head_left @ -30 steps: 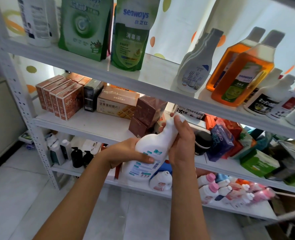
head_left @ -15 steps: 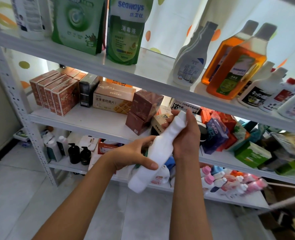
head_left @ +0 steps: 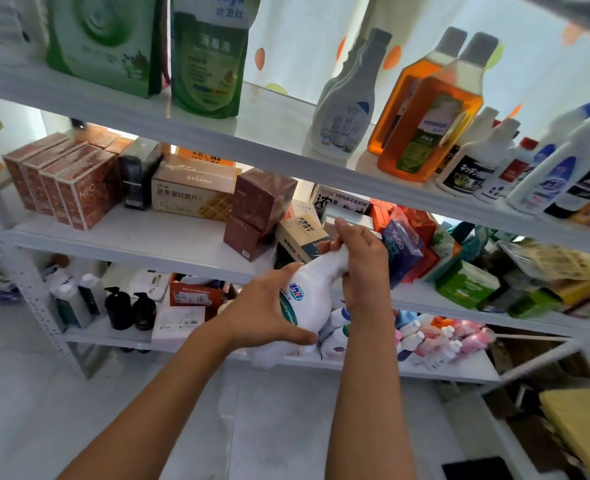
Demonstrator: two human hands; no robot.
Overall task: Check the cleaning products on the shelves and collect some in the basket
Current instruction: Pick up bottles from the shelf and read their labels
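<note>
**White bottle held two-handed before shelves**

White metal shelving rack, three tiers in view. Top tier: green refill pouches, grey-white spray bottle, two amber disinfectant bottles, row of white bottles at right. Middle tier: red-brown cartons, beige biscuit box, stacked maroon boxes, green box. Bottom tier: black pump bottles, pink-capped small bottles. White cleaner bottle tilted, neck up-right, in front of middle and bottom tiers, off any shelf. Left hand wrapped round bottle body, thumb underneath. Right hand clasped round bottle neck, cap hidden.
</note>
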